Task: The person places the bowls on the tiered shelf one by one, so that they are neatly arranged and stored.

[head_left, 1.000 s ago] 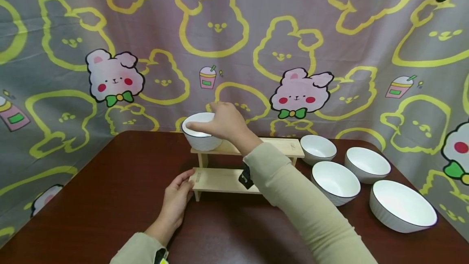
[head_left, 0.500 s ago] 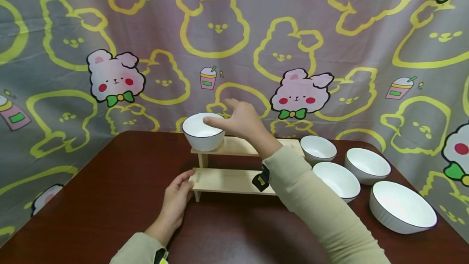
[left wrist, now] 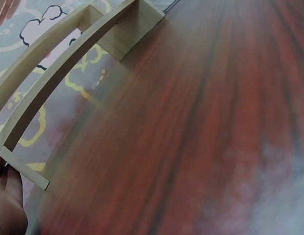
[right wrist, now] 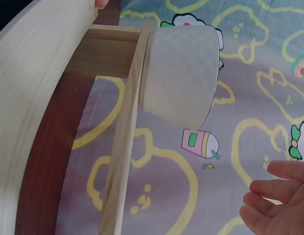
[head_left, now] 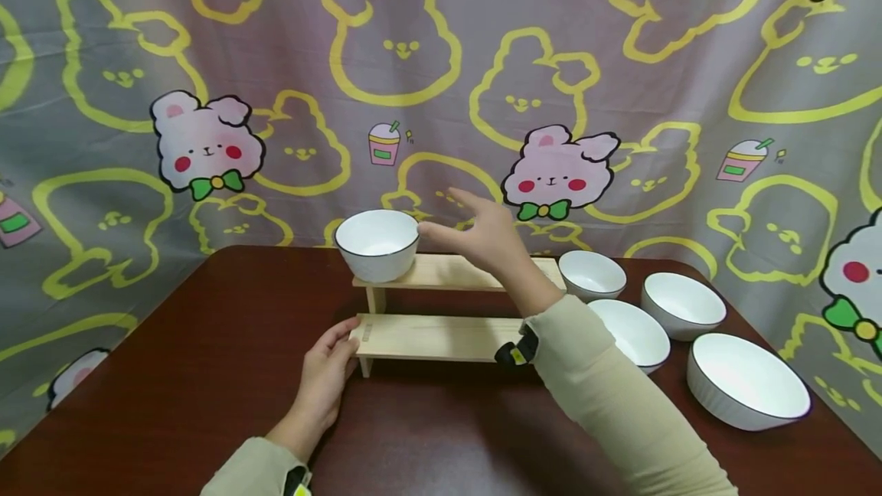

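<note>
In the head view, your left hand (head_left: pixel 322 373) grips the left end of the lower shelf (head_left: pixel 434 337) of the wooden rack (head_left: pixel 376 299). Your right hand (head_left: pixel 488 237) has its fingers spread and released, just right of the white bowl (head_left: pixel 377 249), which sits upright on the upper shelf's left end. Four other bowls (head_left: pixel 682 303) stand right of the rack on the worktop (head_left: pixel 207 358). The left wrist view shows part of your hand at the rack's end. In the right wrist view, your fingers are apart from the bowl.
</note>
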Motion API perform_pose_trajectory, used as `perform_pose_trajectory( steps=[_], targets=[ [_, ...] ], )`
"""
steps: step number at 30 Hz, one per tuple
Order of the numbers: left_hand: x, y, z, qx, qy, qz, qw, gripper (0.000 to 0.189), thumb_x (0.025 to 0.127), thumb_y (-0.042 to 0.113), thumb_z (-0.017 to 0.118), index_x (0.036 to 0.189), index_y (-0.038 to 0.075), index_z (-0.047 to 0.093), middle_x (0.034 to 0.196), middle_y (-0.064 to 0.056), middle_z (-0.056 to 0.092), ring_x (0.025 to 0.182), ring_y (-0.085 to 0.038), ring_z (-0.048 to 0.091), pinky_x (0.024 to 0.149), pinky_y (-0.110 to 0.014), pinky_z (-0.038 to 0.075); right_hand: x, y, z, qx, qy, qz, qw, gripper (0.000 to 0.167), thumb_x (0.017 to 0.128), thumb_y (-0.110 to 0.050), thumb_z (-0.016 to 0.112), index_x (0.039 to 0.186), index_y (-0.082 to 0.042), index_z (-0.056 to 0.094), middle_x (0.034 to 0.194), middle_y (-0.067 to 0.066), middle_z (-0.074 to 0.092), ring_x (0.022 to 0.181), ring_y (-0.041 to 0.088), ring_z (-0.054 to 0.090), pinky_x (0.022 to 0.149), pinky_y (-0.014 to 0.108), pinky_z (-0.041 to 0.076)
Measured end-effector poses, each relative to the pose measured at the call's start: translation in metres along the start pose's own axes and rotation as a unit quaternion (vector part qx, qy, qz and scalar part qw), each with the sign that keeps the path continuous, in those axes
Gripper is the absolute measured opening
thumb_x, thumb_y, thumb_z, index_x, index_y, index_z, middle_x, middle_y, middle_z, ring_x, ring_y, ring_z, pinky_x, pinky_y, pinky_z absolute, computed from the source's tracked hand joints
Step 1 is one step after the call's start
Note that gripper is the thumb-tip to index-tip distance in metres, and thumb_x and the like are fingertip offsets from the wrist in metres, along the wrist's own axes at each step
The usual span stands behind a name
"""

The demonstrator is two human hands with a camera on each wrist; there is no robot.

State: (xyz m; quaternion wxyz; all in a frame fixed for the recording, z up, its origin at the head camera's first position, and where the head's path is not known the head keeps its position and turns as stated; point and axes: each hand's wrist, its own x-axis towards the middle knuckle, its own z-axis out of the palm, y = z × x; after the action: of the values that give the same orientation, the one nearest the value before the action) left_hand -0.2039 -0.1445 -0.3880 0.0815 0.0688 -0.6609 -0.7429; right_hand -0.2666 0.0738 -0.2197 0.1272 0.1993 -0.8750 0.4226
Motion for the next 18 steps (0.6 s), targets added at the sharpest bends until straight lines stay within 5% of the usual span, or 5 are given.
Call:
perform_pose_trajectory(
  steps=[8,18],
  targets=[
    [-0.001,-0.001,0.001,-0.005,-0.002,-0.005,1.0,0.041,0.092,0.002,0.043,0.133,-0.002,0.044,0.138,-0.016,0.041,0.101,0.0,0.05,0.08,-0.015,0.044,-0.016,0.012,-0.015,-0.005,0.003,0.02,0.9998,0.076,0.073,-0.054,0.067,0.139,-0.023,0.044,0.141,0.001,0.043,0.131,0.023,0.035,0.102,0.05,0.032],
    [0.0,-0.001,-0.001,-0.007,-0.013,-0.002,0.9999,0.042,0.093,0.004,0.042,0.134,-0.002,0.043,0.14,-0.014,0.039,0.112,-0.008,0.047,0.082,-0.014,0.043,-0.037,0.031,-0.033,-0.008,0.017,0.026,0.9995,0.075,0.075,-0.052,0.067,0.14,-0.024,0.042,0.142,0.001,0.042,0.131,0.023,0.036,0.101,0.051,0.033]
  ],
)
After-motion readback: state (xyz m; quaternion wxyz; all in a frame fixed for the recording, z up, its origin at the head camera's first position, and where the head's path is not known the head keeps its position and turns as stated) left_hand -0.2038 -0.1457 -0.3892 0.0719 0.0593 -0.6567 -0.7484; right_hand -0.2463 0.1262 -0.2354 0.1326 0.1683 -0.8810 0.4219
